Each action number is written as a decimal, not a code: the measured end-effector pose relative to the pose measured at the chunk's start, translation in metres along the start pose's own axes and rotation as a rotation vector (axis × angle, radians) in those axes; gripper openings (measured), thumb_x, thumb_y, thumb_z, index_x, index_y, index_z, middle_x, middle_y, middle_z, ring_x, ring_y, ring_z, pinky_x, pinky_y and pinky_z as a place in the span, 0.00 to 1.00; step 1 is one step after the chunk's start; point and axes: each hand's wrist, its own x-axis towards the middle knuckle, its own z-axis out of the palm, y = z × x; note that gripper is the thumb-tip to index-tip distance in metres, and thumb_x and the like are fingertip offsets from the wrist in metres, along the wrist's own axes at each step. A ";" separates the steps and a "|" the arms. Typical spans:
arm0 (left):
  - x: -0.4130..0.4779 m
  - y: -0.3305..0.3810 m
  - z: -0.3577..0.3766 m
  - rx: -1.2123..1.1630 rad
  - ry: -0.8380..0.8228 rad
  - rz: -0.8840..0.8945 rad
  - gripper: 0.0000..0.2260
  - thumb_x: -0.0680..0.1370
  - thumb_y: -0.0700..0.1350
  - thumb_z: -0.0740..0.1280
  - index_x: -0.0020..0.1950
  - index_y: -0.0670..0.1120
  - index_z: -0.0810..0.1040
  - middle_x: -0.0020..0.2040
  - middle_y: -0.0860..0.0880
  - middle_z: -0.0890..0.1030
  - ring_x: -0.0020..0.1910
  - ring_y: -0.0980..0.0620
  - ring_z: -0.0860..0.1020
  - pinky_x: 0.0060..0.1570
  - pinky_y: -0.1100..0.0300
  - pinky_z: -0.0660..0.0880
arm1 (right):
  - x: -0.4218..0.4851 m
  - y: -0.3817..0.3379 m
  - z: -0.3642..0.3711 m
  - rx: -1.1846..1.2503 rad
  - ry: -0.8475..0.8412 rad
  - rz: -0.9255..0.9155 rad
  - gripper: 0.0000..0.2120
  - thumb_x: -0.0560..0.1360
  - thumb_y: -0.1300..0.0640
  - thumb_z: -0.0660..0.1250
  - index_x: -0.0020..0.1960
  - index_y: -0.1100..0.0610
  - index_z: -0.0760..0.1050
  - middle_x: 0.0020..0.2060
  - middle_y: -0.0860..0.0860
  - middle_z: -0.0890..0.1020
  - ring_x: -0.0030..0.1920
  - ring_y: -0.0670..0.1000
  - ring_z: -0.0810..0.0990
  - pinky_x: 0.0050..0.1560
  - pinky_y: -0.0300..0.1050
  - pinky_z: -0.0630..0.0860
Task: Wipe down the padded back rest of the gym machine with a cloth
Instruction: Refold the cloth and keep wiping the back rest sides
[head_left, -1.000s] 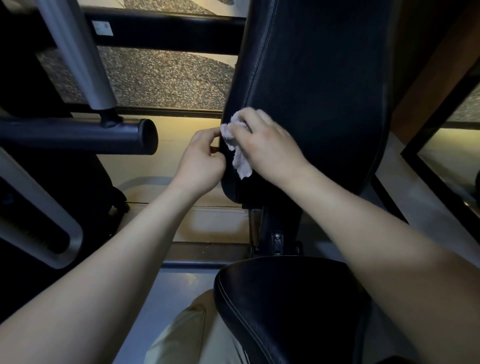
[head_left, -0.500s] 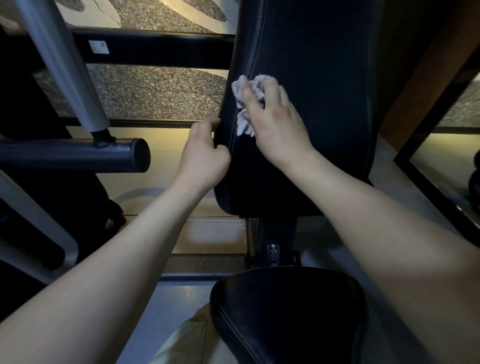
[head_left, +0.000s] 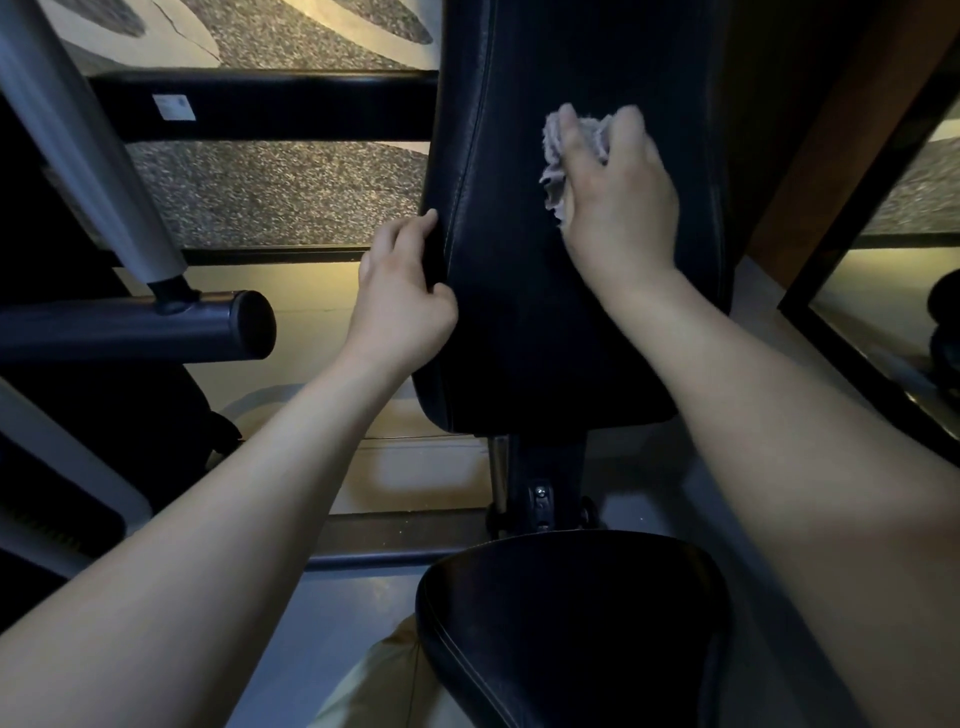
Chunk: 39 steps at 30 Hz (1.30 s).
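Note:
The black padded back rest (head_left: 524, 322) stands upright in the middle of the view. My right hand (head_left: 621, 197) presses a crumpled pale grey cloth (head_left: 556, 150) flat against the pad's front, near its middle and high up. Most of the cloth is hidden under my fingers. My left hand (head_left: 400, 301) grips the pad's left edge lower down, thumb on the front and fingers wrapped behind the side.
The black padded seat (head_left: 566, 623) sits directly below the back rest. A black tube end (head_left: 228, 325) and a silver bar (head_left: 88, 150) of the machine frame stand at the left. A dark-framed mirror (head_left: 883, 291) is at the right.
My right hand has carried the cloth from the pad's left edge up and rightwards onto the middle of its front. My left hand has kept its grip on the left edge.

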 end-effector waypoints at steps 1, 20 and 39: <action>0.000 -0.001 0.000 -0.003 -0.002 0.003 0.32 0.75 0.36 0.62 0.79 0.48 0.64 0.74 0.49 0.65 0.73 0.47 0.64 0.70 0.64 0.57 | -0.004 -0.007 0.001 0.021 0.012 -0.023 0.26 0.81 0.58 0.56 0.79 0.54 0.62 0.65 0.62 0.72 0.60 0.63 0.73 0.56 0.56 0.75; -0.004 -0.010 0.000 0.033 -0.037 0.071 0.33 0.77 0.40 0.65 0.82 0.50 0.60 0.77 0.50 0.62 0.76 0.47 0.60 0.74 0.61 0.55 | -0.061 -0.008 0.036 0.009 0.083 -0.652 0.21 0.79 0.58 0.67 0.72 0.54 0.75 0.51 0.57 0.80 0.46 0.58 0.76 0.42 0.53 0.72; -0.008 -0.016 0.017 0.169 0.026 0.138 0.34 0.81 0.41 0.66 0.83 0.50 0.53 0.78 0.48 0.57 0.74 0.46 0.58 0.68 0.65 0.52 | -0.044 0.014 0.014 -0.099 0.192 -0.099 0.21 0.79 0.55 0.59 0.71 0.56 0.73 0.51 0.56 0.79 0.47 0.59 0.76 0.46 0.55 0.70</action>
